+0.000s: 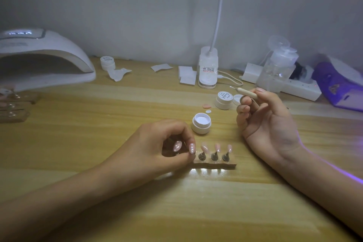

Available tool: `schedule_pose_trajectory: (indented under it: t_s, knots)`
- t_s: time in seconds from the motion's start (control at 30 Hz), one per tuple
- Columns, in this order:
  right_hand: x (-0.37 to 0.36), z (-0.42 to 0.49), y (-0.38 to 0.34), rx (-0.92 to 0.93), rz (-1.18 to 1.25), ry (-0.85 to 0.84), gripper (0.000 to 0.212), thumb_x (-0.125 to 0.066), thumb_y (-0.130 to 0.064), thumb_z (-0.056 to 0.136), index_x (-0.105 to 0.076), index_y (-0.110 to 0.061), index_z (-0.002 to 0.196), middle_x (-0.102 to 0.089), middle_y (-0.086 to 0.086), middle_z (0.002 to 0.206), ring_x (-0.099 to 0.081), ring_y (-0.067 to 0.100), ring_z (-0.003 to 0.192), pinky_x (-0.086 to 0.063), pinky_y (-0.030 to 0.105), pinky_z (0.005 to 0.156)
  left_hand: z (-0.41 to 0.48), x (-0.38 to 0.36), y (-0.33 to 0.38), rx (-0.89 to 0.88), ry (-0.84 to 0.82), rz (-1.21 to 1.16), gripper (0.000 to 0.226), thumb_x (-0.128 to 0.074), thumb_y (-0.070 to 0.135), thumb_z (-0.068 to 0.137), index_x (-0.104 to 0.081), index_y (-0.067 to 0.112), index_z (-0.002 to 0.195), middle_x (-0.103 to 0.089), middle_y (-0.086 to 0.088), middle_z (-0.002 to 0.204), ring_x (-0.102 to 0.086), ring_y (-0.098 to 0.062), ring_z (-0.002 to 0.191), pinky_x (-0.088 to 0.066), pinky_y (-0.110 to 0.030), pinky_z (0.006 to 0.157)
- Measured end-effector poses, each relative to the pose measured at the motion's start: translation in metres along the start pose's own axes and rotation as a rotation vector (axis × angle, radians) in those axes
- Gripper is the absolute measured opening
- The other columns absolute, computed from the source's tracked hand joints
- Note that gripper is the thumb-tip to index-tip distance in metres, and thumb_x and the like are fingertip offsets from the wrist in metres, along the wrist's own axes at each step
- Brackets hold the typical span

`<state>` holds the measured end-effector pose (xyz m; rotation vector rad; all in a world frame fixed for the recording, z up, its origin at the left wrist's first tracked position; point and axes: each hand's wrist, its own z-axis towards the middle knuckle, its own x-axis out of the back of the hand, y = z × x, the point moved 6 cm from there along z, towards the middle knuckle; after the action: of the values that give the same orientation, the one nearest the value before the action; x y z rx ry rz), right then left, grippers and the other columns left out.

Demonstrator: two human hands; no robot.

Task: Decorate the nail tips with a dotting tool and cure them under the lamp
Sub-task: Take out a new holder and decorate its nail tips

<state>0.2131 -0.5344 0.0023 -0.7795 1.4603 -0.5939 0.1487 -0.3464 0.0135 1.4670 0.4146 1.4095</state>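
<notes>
The curing lamp [45,59] stands far left of the wooden holder [216,165], so the carry is long. The left hand [157,147] pinches the holder's left end with fingers curled close over two dotted nail tips [191,147], and a fingertip may smear the uncured dots, I think. Behind the holder's right end, the right hand [269,120] pinches the dotting tool [246,92]; its long axis lies almost level, ball end pointing left.
</notes>
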Motion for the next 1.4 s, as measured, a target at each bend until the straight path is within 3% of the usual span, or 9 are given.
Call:
schedule_pose_trajectory:
  t_s: [0.3,0.53,0.7,0.9,1.07,1.2,1.4]
  knots:
    - [-0.001,0.0,0.001,-0.004,-0.011,-0.004,0.012,-0.054,-0.022,0.088,-0.059,-0.015,0.079,-0.057,-0.002,0.062,-0.053,0.007,0.05,-0.047,0.014,0.048,0.0,-0.002,0.0,-0.022,0.001,0.087,0.021,-0.077,0.012,0.08,-0.064,0.028,0.079,-0.067,0.005,0.087,-0.056,-0.012,0.074,-0.04,-0.014,0.065]
    - [-0.003,-0.001,0.001,-0.005,-0.011,-0.004,0.017,-0.058,-0.022,0.079,-0.066,-0.017,0.065,-0.057,-0.001,0.062,-0.053,0.008,0.05,-0.048,0.014,0.048,0.001,-0.001,-0.003,0.009,-0.007,0.029,0.028,-0.076,0.011,0.081,-0.061,0.032,0.07,-0.068,-0.004,0.082,-0.049,-0.003,0.065,-0.037,-0.01,0.062]
    - [-0.002,-0.001,0.001,-0.014,-0.032,-0.012,0.008,-0.058,-0.023,0.079,-0.056,-0.015,0.08,-0.057,-0.002,0.061,-0.054,0.007,0.05,-0.048,0.014,0.049,0.002,0.001,-0.006,0.028,-0.005,0.02,0.027,-0.078,0.015,0.079,-0.062,0.032,0.066,-0.07,-0.004,0.079,-0.048,-0.002,0.062,-0.038,-0.014,0.059]
    - [-0.001,0.0,0.002,-0.016,-0.03,-0.016,0.008,-0.058,-0.024,0.079,-0.055,-0.016,0.08,-0.057,-0.001,0.061,-0.053,0.008,0.05,-0.048,0.014,0.048,0.002,0.002,-0.008,0.033,-0.012,-0.005,0.025,-0.078,0.012,0.079,-0.064,0.03,0.068,-0.071,-0.008,0.08,-0.047,-0.002,0.059,-0.039,-0.016,0.057]
    - [-0.002,0.0,0.002,-0.006,0.008,-0.009,0.014,-0.058,-0.022,0.079,-0.064,-0.017,0.068,-0.057,-0.001,0.061,-0.053,0.008,0.05,-0.048,0.014,0.048,0.002,-0.001,-0.004,0.012,-0.03,0.012,0.021,-0.076,0.006,0.08,-0.067,0.024,0.075,-0.07,0.004,0.079,-0.053,-0.007,0.064,-0.04,-0.011,0.06]
    - [-0.003,-0.001,0.0,0.004,0.027,-0.008,0.025,-0.057,-0.023,0.079,-0.069,-0.018,0.057,-0.057,-0.002,0.061,-0.053,0.007,0.051,-0.047,0.014,0.048,0.002,-0.007,-0.002,-0.007,-0.029,0.03,0.018,-0.077,0.014,0.08,-0.068,0.03,0.083,-0.068,0.012,0.087,-0.058,-0.017,0.074,-0.044,-0.017,0.065]
    - [-0.004,0.001,0.001,-0.015,0.027,-0.019,0.022,-0.057,-0.023,0.078,-0.07,-0.016,0.062,-0.056,-0.001,0.06,-0.053,0.008,0.05,-0.047,0.014,0.048,0.004,-0.009,0.001,-0.024,-0.001,0.051,0.018,-0.077,0.016,0.081,-0.066,0.03,0.078,-0.062,0.014,0.079,-0.053,-0.01,0.067,-0.036,-0.01,0.061]
